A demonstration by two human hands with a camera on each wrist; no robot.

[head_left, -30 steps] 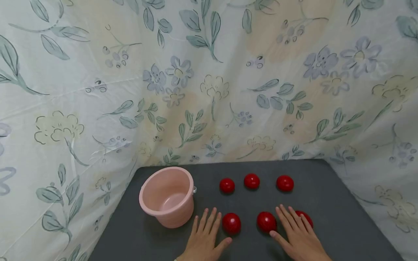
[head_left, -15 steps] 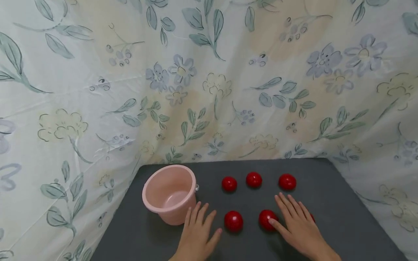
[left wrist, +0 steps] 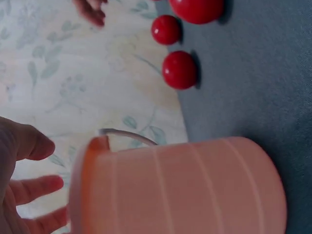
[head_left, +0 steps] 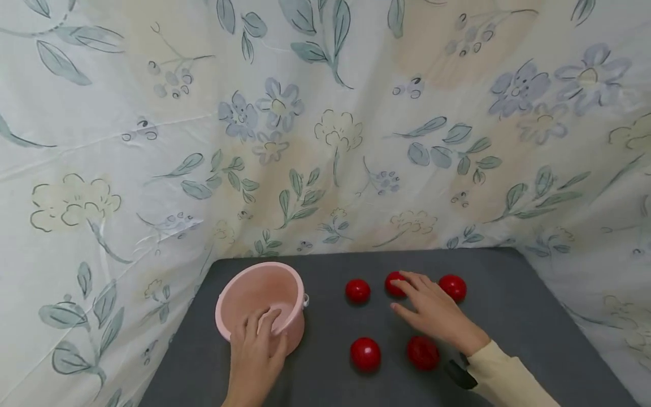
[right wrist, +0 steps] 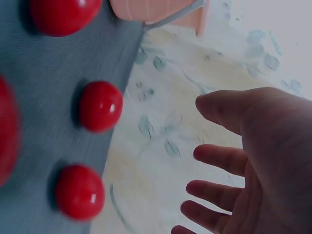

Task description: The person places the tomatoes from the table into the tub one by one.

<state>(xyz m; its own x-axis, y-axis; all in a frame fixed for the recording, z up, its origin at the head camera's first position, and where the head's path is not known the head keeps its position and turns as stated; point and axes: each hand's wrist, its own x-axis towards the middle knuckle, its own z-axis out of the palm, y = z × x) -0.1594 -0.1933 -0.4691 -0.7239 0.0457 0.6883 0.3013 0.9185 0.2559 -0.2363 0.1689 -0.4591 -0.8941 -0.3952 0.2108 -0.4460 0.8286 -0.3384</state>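
My left hand is at the near rim of a pink bucket, fingers loosely bent over its mouth. In the left wrist view, those fingers are beside the rim of the bucket with no clear grip on it. My right hand hovers above the shiny red balls, spread and holding nothing. Its fingers partly cover the middle ball of the back row. Beside it are a left ball and a right ball. The right wrist view shows my right hand apart from the balls.
Two red balls, one at left and one at right, are in the front row on the dark grey table. My right forearm crosses that row's right end. Floral cloth hangs behind and at both sides.
My left hand has moved left and up to the bucket's rim. My right hand has gone forward and left from the front row to over the back row. The front row's rightmost ball is now hidden.
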